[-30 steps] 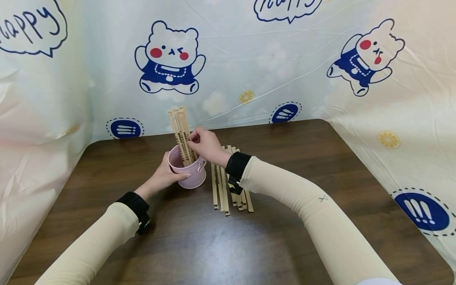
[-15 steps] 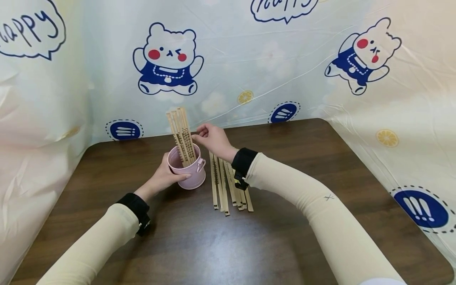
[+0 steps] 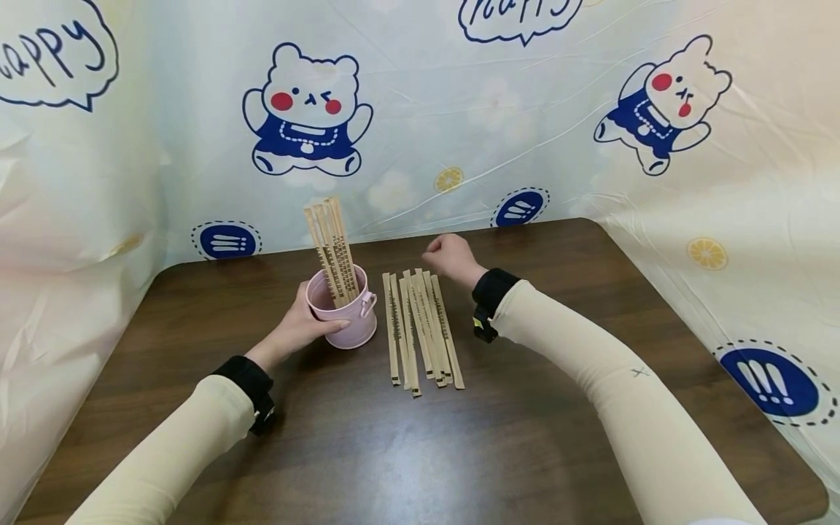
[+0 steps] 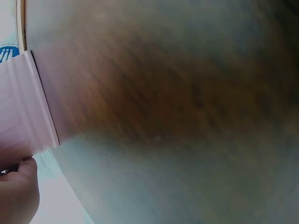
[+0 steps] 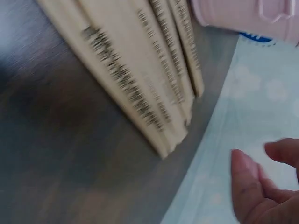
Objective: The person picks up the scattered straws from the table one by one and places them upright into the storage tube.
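Note:
A small pink bucket (image 3: 354, 332) stands upright on the table, gripped around its side by my left hand (image 3: 300, 322). Inside it, a few long, thin paper-wrapped sticks (image 3: 332, 251) with dark print lean to the left. More paper-wrapped sticks (image 3: 423, 328) lie side by side to the right of the bucket. My right hand (image 3: 453, 257) hovers near the far end of that row. In the right wrist view its fingers (image 5: 245, 182) bend loosely, with a gap to the thumb and nothing held. The left wrist view catches only the bucket's wall (image 4: 23, 102) and part of a hand.
A dark brown wooden table (image 3: 558, 437) with rounded corners lies under everything. Behind it hangs a pale plastic sheet (image 3: 420, 109) printed with cartoon bears, meeting the table's back edge close beyond the bucket.
My right hand has left the sticks in the bucket and moved right, past the far end of the loose row, uncovering it. My left hand stays on the bucket.

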Action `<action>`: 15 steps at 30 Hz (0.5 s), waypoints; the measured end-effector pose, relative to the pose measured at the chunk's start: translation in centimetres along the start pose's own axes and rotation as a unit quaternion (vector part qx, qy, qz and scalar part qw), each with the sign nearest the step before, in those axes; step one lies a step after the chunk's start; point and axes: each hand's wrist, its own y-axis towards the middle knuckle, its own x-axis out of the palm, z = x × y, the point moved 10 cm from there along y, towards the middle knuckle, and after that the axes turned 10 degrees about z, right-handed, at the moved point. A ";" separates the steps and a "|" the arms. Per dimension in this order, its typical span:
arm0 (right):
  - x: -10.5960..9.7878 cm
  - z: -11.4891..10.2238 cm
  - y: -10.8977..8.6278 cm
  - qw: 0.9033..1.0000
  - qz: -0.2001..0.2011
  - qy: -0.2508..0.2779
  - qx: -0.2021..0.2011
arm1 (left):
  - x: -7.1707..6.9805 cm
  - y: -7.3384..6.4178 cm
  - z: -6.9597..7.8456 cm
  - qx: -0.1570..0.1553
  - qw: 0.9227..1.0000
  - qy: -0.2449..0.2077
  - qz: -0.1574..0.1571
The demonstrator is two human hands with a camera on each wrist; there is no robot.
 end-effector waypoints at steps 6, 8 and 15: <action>0.7 3.6 -0.9 0.997 -0.042 -0.042 0.056 | 0.0 -0.1 0.1 -0.001 1.000 0.000 -0.003; 1.1 4.4 -1.3 0.995 -0.051 -0.050 0.065 | 0.0 -0.1 0.1 -0.001 1.000 0.002 -0.003; 2.3 5.3 -1.7 0.993 -0.067 -0.074 0.065 | 0.0 -0.1 0.1 -0.004 1.000 0.003 -0.006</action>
